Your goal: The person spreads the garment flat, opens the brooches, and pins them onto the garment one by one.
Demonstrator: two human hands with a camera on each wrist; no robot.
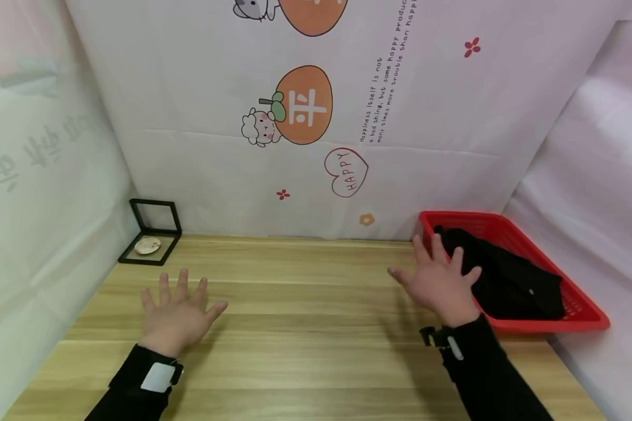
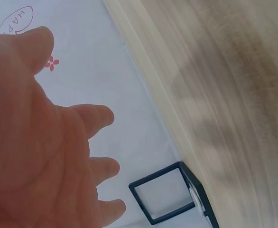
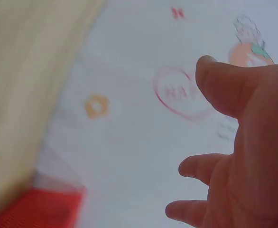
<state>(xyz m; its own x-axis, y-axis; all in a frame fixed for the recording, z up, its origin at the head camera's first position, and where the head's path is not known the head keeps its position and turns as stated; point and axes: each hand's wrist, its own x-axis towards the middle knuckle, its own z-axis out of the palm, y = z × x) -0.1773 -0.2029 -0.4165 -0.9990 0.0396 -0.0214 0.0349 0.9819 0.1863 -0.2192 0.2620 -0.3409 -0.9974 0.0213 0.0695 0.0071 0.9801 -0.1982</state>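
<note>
My left hand is held over the left part of the wooden table, fingers spread and straight, holding nothing. Beyond its fingertips, in the back left corner, stands a black-framed hinged case with its clear lid raised. A pale round disc with small dark marks lies in it. My right hand, also spread and holding nothing, hovers at the left side of a red plastic basket. Bunched black cloth with a small light spot lies in the basket. The right wrist view is blurred around the basket's corner.
A white printed sheet hangs behind the table's back edge. White cloth walls close off the left and right sides. Black sleeves with wrist straps cover both forearms.
</note>
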